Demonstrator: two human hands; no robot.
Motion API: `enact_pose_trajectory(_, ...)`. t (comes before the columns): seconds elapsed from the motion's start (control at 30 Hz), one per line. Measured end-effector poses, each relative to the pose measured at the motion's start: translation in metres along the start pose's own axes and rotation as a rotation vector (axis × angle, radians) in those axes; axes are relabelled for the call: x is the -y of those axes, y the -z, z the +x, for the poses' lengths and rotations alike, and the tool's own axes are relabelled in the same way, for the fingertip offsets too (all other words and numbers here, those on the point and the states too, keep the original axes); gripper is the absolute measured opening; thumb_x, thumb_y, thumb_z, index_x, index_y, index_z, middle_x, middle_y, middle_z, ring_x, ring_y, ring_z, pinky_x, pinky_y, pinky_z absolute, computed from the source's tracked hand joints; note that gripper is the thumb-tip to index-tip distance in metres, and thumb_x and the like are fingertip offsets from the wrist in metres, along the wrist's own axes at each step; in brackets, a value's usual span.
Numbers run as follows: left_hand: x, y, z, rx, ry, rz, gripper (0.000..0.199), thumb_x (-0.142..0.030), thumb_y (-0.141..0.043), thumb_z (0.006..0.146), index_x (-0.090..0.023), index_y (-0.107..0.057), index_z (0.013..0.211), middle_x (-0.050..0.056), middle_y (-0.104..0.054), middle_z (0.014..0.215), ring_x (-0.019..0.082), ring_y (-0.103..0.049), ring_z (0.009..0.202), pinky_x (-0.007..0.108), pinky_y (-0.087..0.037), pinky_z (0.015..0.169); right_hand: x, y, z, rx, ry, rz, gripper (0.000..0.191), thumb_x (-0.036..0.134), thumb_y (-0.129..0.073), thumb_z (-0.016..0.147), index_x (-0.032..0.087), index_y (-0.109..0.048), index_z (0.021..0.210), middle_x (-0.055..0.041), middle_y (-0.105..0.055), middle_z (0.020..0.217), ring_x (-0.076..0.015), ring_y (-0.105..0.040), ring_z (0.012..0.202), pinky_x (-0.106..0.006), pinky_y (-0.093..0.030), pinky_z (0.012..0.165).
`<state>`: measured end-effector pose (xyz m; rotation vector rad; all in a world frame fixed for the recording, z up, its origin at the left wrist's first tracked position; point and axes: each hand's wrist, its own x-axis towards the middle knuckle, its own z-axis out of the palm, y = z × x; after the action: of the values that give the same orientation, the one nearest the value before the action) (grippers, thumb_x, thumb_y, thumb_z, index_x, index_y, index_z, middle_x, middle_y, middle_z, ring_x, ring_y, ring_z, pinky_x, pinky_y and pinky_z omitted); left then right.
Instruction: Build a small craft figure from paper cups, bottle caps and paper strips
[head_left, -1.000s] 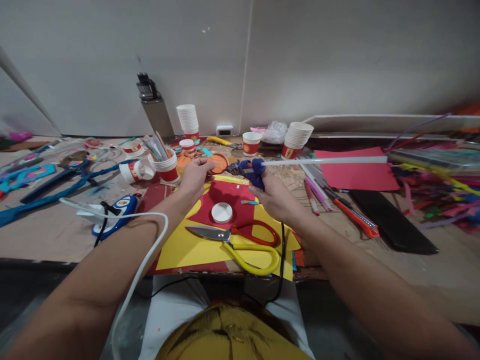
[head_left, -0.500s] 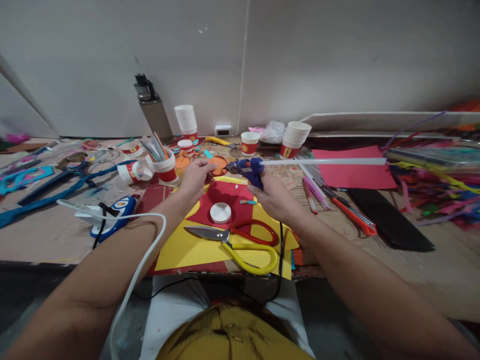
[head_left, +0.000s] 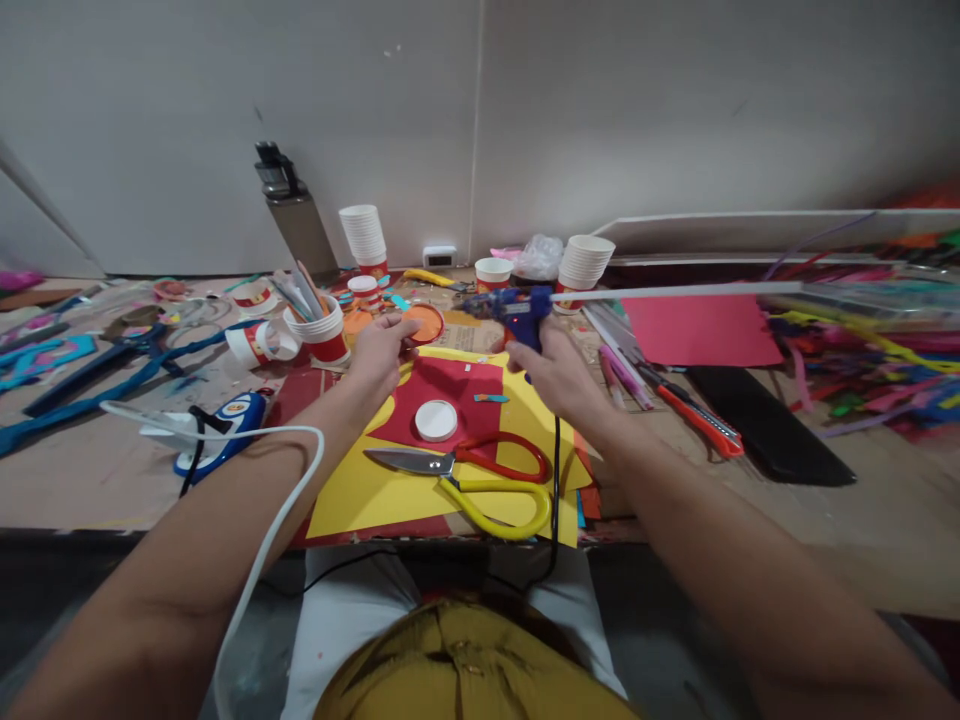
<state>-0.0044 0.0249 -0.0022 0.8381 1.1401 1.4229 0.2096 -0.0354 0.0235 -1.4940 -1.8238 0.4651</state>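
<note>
My left hand point(head_left: 381, 352) pinches the edge of a small round orange disc point(head_left: 425, 324) with a darker red rim. To its right, my right hand point(head_left: 551, 365) is wrapped round the handle of a blue hot glue gun point(head_left: 521, 312), whose nozzle points left, apart from the disc. A long whitish glue stick point(head_left: 675, 293) juts out of the gun's back. Below the hands, a white round lid-like piece point(head_left: 436, 421) rests on red paper point(head_left: 480, 385). Scissors with one red and one yellow handle point(head_left: 499, 508) lie in front, on yellow paper point(head_left: 349, 500).
A cup of pens point(head_left: 322, 335) stands left of the hands, near a blue power strip point(head_left: 229, 430). Stacked paper cups point(head_left: 585, 262) and a dark bottle point(head_left: 300, 230) line the wall. On the right lie a red utility knife point(head_left: 697, 415) and a black phone-like slab point(head_left: 772, 430).
My right hand has drawn the glue gun up and to the right, away from the orange disc. The left hand still holds the disc, slightly further left in view.
</note>
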Motion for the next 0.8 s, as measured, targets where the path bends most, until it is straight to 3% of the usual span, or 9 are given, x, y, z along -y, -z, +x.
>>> enact_pose_trajectory(0.13, 0.0, 0.0, 0.001, -0.027, 0.014, -0.014, 0.024, -0.015, -0.071, 0.055, -0.017, -0.05, 0.065, -0.007, -0.049, 0.05, 0.006, -0.043, 0.04, 0.018, -0.038, 0.04, -0.024, 0.004, 0.016, 0.113, -0.261, -0.317, 0.039, 0.038, -0.04, 0.09, 0.01, -0.065, 0.1, -0.0184, -0.069, 0.099, -0.0278, -0.063, 0.092, -0.037, -0.046, 0.081)
enact_pose_trajectory(0.23, 0.001, -0.001, 0.0, -0.015, 0.004, -0.001, 0.023, -0.016, -0.071, 0.056, -0.017, -0.05, 0.065, -0.006, -0.05, 0.051, 0.006, -0.044, 0.041, 0.018, -0.038, 0.039, -0.031, 0.004, 0.016, 0.16, -0.254, -0.663, 0.045, 0.044, -0.047, 0.088, 0.005, -0.066, 0.102, -0.0259, -0.064, 0.112, -0.0369, -0.055, 0.112, -0.048, -0.038, 0.093)
enact_pose_trajectory(0.3, 0.001, -0.001, -0.001, -0.005, -0.001, 0.009, 0.023, -0.017, -0.071, 0.056, -0.017, -0.05, 0.066, -0.006, -0.051, 0.052, 0.007, -0.046, 0.042, 0.018, -0.039, 0.039, -0.025, 0.006, 0.011, 0.051, -0.179, -0.783, 0.047, 0.046, -0.052, 0.086, 0.005, -0.065, 0.107, -0.0269, -0.059, 0.119, -0.0409, -0.048, 0.117, -0.055, -0.035, 0.094)
enact_pose_trajectory(0.37, 0.002, -0.001, -0.001, 0.007, -0.012, 0.02, 0.024, -0.018, -0.072, 0.056, -0.017, -0.05, 0.067, -0.006, -0.051, 0.054, 0.007, -0.047, 0.044, 0.018, -0.04, 0.04, -0.015, 0.007, 0.006, -0.058, -0.062, -0.756, 0.038, 0.041, -0.056, 0.086, 0.01, -0.065, 0.105, -0.0229, -0.059, 0.118, -0.0386, -0.047, 0.117, -0.054, -0.035, 0.094)
enact_pose_trajectory(0.4, 0.003, -0.001, -0.002, 0.015, -0.02, 0.026, 0.024, -0.018, -0.072, 0.056, -0.017, -0.051, 0.068, -0.006, -0.051, 0.054, 0.007, -0.047, 0.044, 0.018, -0.041, 0.04, -0.01, 0.007, 0.004, -0.025, 0.002, -0.684, 0.03, 0.037, -0.056, 0.086, 0.013, -0.067, 0.101, -0.0193, -0.061, 0.114, -0.0347, -0.05, 0.113, -0.05, -0.037, 0.093)
enact_pose_trajectory(0.5, 0.005, -0.002, -0.004, 0.042, -0.037, 0.034, 0.024, -0.021, -0.073, 0.057, -0.017, -0.052, 0.069, -0.006, -0.051, 0.056, 0.007, -0.047, 0.045, 0.018, -0.04, 0.039, -0.001, 0.001, -0.001, 0.322, 0.161, -0.428, 0.013, 0.024, -0.058, 0.086, 0.017, -0.068, 0.09, -0.01, -0.066, 0.098, -0.0218, -0.059, 0.093, -0.034, -0.043, 0.084)
enact_pose_trajectory(0.57, 0.005, -0.002, -0.005, 0.057, -0.047, 0.037, 0.024, -0.022, -0.073, 0.058, -0.017, -0.053, 0.069, -0.005, -0.051, 0.056, 0.007, -0.046, 0.045, 0.018, -0.039, 0.039, -0.001, -0.008, -0.004, 0.44, 0.199, -0.388, 0.01, 0.022, -0.062, 0.084, 0.018, -0.068, 0.091, -0.0091, -0.066, 0.097, -0.0204, -0.059, 0.093, -0.031, -0.043, 0.083)
enact_pose_trajectory(0.67, 0.005, -0.003, -0.007, 0.068, -0.055, 0.041, 0.024, -0.022, -0.075, 0.058, -0.017, -0.054, 0.07, -0.004, -0.053, 0.058, 0.007, -0.048, 0.047, 0.018, -0.04, 0.04, -0.004, -0.017, -0.007, 0.436, 0.196, -0.406, 0.011, 0.021, -0.066, 0.082, 0.017, -0.067, 0.092, -0.0109, -0.064, 0.101, -0.0217, -0.058, 0.099, -0.031, -0.044, 0.084)
enact_pose_trajectory(0.8, 0.003, -0.004, -0.009, 0.071, -0.039, 0.055, 0.024, -0.022, -0.076, 0.058, -0.017, -0.054, 0.068, -0.004, -0.052, 0.057, 0.008, -0.048, 0.049, 0.019, -0.042, 0.043, -0.001, -0.019, -0.01, 0.455, 0.195, -0.444, 0.006, 0.02, -0.062, 0.084, 0.016, -0.066, 0.083, -0.011, -0.064, 0.096, -0.0203, -0.061, 0.088, -0.029, -0.045, 0.076)
